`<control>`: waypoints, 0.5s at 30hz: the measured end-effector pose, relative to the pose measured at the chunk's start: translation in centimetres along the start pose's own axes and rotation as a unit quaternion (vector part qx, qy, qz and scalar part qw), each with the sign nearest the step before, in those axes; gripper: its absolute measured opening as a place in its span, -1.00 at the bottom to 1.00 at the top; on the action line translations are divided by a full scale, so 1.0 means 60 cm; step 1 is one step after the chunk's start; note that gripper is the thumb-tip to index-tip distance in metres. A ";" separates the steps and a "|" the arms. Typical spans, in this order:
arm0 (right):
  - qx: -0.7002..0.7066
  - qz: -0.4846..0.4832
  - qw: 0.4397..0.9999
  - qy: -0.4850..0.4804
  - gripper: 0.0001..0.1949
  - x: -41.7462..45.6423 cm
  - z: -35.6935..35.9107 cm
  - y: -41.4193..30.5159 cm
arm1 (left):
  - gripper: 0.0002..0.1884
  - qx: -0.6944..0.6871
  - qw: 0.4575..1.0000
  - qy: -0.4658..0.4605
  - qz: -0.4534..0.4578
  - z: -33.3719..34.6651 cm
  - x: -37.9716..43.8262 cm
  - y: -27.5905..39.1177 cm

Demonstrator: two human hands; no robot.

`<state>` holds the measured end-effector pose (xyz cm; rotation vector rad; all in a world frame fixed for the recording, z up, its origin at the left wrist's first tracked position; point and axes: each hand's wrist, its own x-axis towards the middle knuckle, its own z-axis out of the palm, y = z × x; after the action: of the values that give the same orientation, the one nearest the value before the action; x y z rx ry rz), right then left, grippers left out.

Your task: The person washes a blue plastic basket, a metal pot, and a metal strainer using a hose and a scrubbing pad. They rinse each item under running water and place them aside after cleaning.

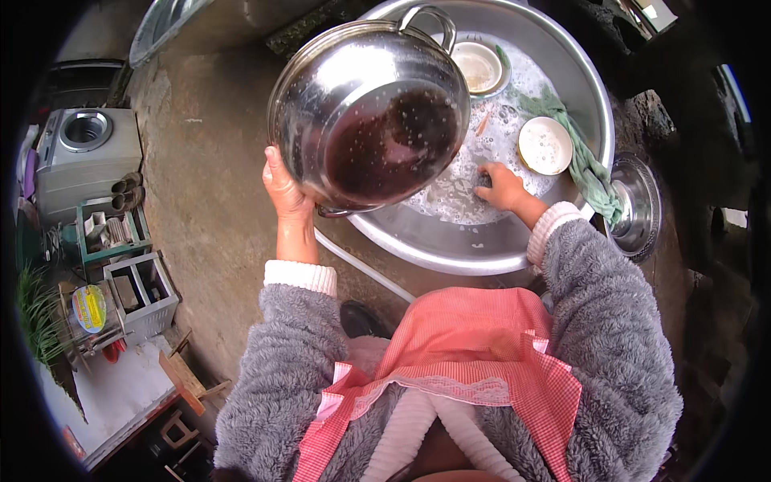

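Note:
My left hand (287,187) grips the lower left rim of a stainless steel two-handled pot (355,84). The pot is tilted, its wet, drop-speckled underside facing me, and partly covers a large metal basin (458,260) of sudsy water. Over the suds, right of the pot, my right hand (501,188) reaches down with fingers curled. Something dark shows between its thumb and fingers; I cannot tell whether it is held. Near that hand floats a white bowl (545,146) with suds in it. Farther back sits another white bowl (477,66). A green cloth (578,150) hangs over the basin's right rim.
Beside the basin on the right lies a shiny metal dish (639,208). A white pipe (364,265) runs along the concrete floor. At far left stand a washing machine (90,156), a grey crate (144,289), a green-framed box (114,232) and a small wooden stool (185,376).

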<state>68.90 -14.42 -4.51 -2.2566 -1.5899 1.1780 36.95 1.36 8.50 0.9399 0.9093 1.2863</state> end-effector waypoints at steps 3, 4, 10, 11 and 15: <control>-0.065 -0.022 0.998 -0.010 -0.44 -0.013 -0.044 -0.039 | -0.44 0.027 0.998 -0.053 0.011 0.004 0.009 0.048; -0.048 -0.063 0.997 -0.003 -0.45 -0.005 -0.044 -0.031 | -0.44 0.027 0.997 -0.076 0.012 0.003 0.014 0.060; 0.119 -0.119 0.985 -0.042 -0.57 0.031 -0.129 -0.053 | -0.40 0.025 0.989 -0.145 0.006 -0.015 0.035 0.109; 0.188 -0.129 0.973 -0.044 -0.58 0.038 -0.146 -0.054 | -0.39 0.030 0.987 -0.157 0.011 -0.019 0.039 0.117; 0.458 -0.144 0.872 -0.096 -0.61 0.010 -0.238 -0.111 | -0.38 0.066 0.982 -0.176 0.025 -0.020 0.038 0.149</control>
<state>73.54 -6.61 8.40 -1.2797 -0.9972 1.6240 32.78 4.14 16.34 1.2561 0.7015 1.0644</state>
